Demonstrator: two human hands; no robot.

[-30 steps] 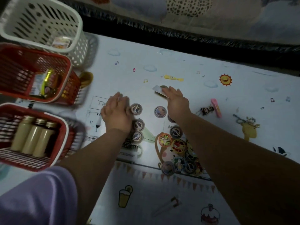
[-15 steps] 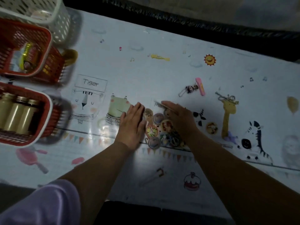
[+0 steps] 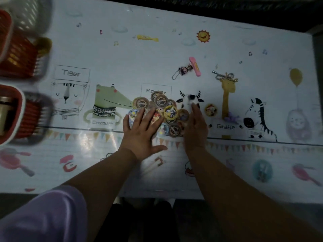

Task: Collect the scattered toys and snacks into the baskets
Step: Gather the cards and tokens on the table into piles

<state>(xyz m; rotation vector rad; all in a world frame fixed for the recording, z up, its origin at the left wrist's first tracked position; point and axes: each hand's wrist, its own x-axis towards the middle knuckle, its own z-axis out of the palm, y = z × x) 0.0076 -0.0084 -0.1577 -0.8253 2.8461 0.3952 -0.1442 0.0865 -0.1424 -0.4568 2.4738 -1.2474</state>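
Now resting spread fingers (image 3: 150,114) of the left hand (image 3: 139,137) flat on the near-left side of the badge pile (image 3: 163,103), with right hand (image 3: 195,131) fingers (image 3: 194,109) straight, together, against its right side. Heaped mid-mat (image 3: 122,58), over the printed monkey label. One stray badge (image 3: 211,110) just right. Red baskets (image 3: 36,117) far left, well apart.

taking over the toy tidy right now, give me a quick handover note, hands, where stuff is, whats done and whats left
Left hand: flat, fingers spread, pressing on the pile of round badges.
Right hand: fingers straight, against the pile's right side. Neither hand has a grip on anything.
Loose on the mat: one stray badge, the keychain, the bead chain.
Done: a bottle sits in the near red basket, far left.
Left: get the badges into a basket, then the three loose things.
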